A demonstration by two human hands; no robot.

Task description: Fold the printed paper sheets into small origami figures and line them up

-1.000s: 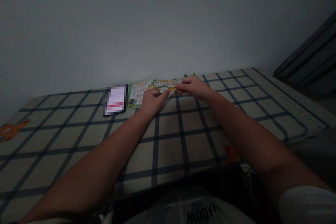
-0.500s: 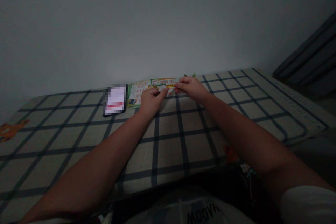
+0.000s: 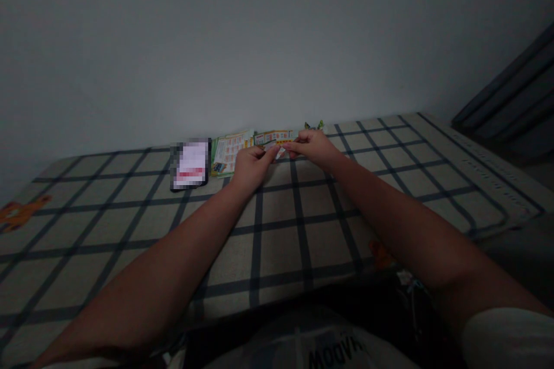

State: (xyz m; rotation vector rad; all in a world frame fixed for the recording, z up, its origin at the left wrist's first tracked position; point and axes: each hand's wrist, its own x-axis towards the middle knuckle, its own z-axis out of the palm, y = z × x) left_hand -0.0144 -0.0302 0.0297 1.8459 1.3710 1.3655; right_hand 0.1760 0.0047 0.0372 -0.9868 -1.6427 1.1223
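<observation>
Along the far side of the checked cloth (image 3: 277, 202), the edge runs at the foot of the pale wall (image 3: 277, 40), and the near edge runs just before the wearer's body. To the right of the right hand (image 3: 318, 147), the cloth extends to its right edge, leaving lateral room on that side. To the left of the left hand (image 3: 251, 167), room is limited by the printed leaflet (image 3: 231, 153) and, just beside it, the phone (image 3: 190, 164), whose screen is pixelated. Between both forearms, the cloth continues toward the near edge. A small green-and-dark item (image 3: 319, 125) stands just behind the right hand and limits movement toward the wall.

The paper slip (image 3: 280, 153) shows a red-and-white portion that slants downward to the left. Fingers cover much of the slip; its full long axis cannot be determined.

The slip is located between the two hands, at the fingertips. Left grip: thumb and fingers are pinched on the slip's left side. Right grip: thumb and fingers are pinched on its right side. Behind the slip lies a printed sheet (image 3: 272, 137); contact between the two cannot be confirmed.
</observation>
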